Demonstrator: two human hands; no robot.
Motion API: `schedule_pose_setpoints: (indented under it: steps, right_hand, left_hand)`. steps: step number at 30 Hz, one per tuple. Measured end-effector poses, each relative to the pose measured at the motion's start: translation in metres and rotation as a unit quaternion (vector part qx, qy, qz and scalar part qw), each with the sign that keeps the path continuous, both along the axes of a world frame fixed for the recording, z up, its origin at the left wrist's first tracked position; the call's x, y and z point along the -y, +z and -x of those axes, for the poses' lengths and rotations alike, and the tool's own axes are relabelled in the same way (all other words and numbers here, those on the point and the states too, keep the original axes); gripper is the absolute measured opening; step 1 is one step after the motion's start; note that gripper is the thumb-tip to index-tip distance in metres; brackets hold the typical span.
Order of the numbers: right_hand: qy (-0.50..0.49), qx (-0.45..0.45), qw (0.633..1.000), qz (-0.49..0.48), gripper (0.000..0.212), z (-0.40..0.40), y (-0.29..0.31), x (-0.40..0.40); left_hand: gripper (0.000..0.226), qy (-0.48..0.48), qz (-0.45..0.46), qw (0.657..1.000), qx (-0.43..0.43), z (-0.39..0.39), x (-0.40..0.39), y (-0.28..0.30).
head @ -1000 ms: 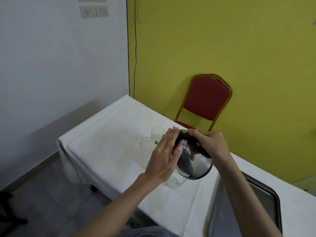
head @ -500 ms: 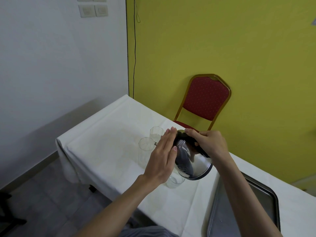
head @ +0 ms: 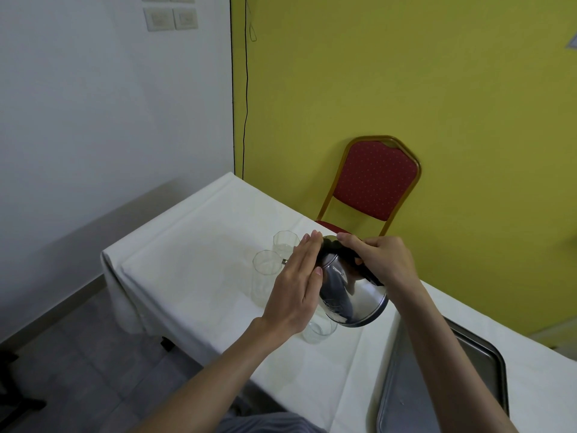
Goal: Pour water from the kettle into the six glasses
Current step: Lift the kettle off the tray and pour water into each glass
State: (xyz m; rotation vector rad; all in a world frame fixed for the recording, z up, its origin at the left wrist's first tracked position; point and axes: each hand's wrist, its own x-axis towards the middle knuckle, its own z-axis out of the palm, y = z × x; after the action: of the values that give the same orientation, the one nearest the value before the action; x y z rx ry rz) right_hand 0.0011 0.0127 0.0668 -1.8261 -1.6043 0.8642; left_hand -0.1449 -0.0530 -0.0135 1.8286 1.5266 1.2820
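Observation:
A shiny steel kettle [head: 352,295] with a black handle is tipped to the left above the white-clothed table [head: 193,270]. My right hand [head: 381,260] grips its black handle from above. My left hand [head: 299,285] lies flat against the kettle's left side and lid, fingers straight and together. The spout tip pokes out beside my left hand, over a clear glass [head: 265,276]. A second clear glass [head: 284,243] stands just behind it. A third glass [head: 318,332] shows below the kettle's base. My hands and the kettle hide any other glasses.
A metal tray [head: 487,364] lies on the table at the lower right, partly under my right forearm. A red padded chair [head: 374,182] stands against the yellow wall behind the table. The table's left end drops to a grey floor.
The kettle has tilted slightly further toward the glasses, and both hands shifted a little with it. The glasses have not moved.

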Motion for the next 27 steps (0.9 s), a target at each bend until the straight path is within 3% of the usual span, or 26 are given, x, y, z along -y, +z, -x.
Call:
schedule_pose_setpoints:
  steps: [27]
  right_hand:
    - [0.010, 0.028, 1.000, -0.001, 0.057, 0.0059, 0.0042, 0.0001]
  left_hand:
    - [0.062, -0.003, 0.013, 1.000, -0.005, 0.0036, -0.0007, -0.0026]
